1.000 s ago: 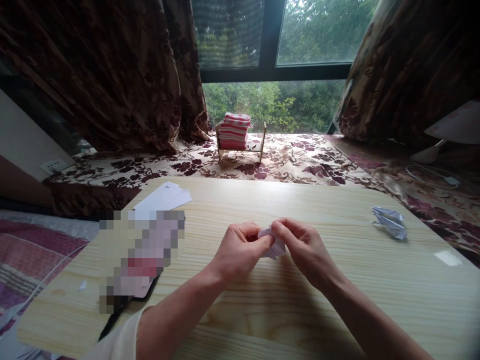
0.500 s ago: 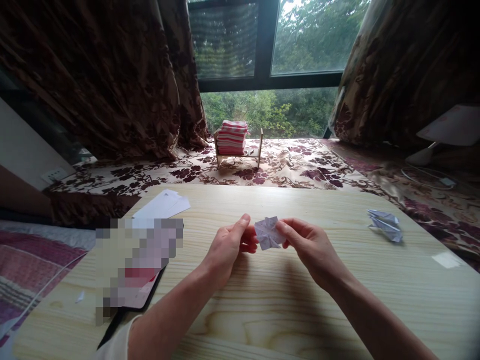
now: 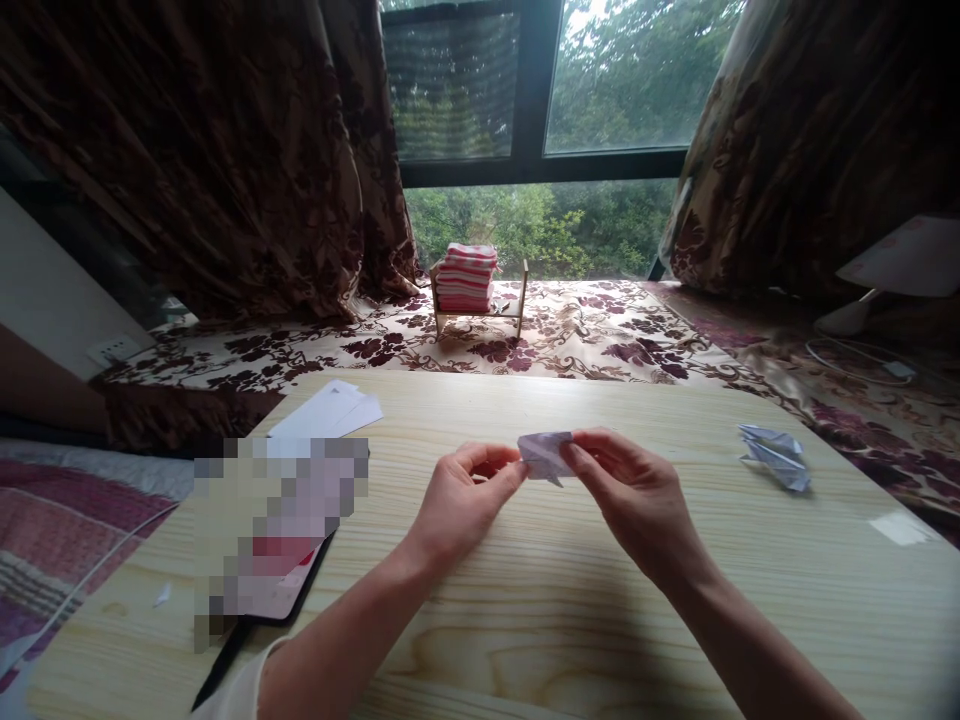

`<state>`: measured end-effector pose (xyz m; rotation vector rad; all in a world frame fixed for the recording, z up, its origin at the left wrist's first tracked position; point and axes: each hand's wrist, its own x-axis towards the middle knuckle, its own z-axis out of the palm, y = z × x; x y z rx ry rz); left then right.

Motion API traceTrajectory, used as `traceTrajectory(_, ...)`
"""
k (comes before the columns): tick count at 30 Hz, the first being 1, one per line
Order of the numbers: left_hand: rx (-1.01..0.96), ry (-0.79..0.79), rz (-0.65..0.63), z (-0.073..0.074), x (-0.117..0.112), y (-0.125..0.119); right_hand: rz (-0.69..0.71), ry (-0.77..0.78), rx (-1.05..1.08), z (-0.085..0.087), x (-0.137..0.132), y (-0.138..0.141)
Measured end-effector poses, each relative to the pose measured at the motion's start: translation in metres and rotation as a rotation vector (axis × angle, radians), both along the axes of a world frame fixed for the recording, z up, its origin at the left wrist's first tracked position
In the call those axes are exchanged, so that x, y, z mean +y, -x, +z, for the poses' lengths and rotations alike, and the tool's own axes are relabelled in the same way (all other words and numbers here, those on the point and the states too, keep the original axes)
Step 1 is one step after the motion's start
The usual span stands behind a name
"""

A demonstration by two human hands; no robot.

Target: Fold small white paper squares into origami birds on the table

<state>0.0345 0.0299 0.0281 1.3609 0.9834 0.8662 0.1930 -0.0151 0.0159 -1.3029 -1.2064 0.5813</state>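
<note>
A small folded piece of white paper (image 3: 544, 452) is held just above the light wooden table (image 3: 525, 600), between both hands. My left hand (image 3: 465, 500) pinches its left edge with thumb and fingertips. My right hand (image 3: 630, 495) pinches its right side, fingers curled round it. The paper lies nearly flat, seen edge-on, with a small point hanging down.
A finished folded paper figure (image 3: 776, 456) lies at the table's right. White sheets (image 3: 330, 410) and a blurred-out object (image 3: 277, 530) sit at the left. A small wooden rack with striped cloths (image 3: 469, 280) stands on the patterned sill behind. A lamp (image 3: 892, 270) is far right.
The hands first pressed the paper close together, then held it up facing me. Now it is tilted nearly flat and both hands pinch its edges.
</note>
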Motion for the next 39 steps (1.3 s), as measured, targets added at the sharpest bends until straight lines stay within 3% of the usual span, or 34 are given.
traceTrajectory(2, -0.019, 0.015, 0.08, 0.001, 0.0, 0.001, -0.101, -0.213, -0.237, 0.001, -0.001, 0.0)
traceTrajectory(6, -0.236, 0.319, -0.107, 0.003, -0.004, 0.0, -0.075, -0.445, -0.602, 0.004, -0.004, 0.0)
traceTrajectory(8, -0.329, 0.401, -0.143, 0.001, -0.005, -0.001, -0.032, -0.466, -0.674, 0.003, -0.006, 0.0)
traceTrajectory(12, -0.346, 0.469, -0.084, -0.003, -0.003, -0.001, 0.014, -0.467, -0.755, 0.0, -0.006, -0.001)
traceTrajectory(19, -0.373, 0.468, -0.012, -0.003, 0.0, -0.001, -0.01, -0.482, -0.891, 0.001, -0.007, 0.003)
traceTrajectory(27, -0.422, 0.493, -0.06, -0.004, -0.003, -0.002, -0.004, -0.509, -0.987, 0.003, -0.008, 0.005)
traceTrajectory(30, -0.246, 0.294, -0.057, -0.001, 0.002, 0.001, 0.004, -0.498, -0.978, 0.003, -0.008, 0.004)
traceTrajectory(35, 0.173, -0.316, 0.149, 0.004, 0.01, 0.015, 0.065, -0.406, -0.967, -0.005, -0.007, 0.004)
traceTrajectory(39, 0.359, -0.549, -0.011, -0.009, -0.004, 0.025, 0.178, -0.328, -1.031, -0.013, -0.006, 0.01)
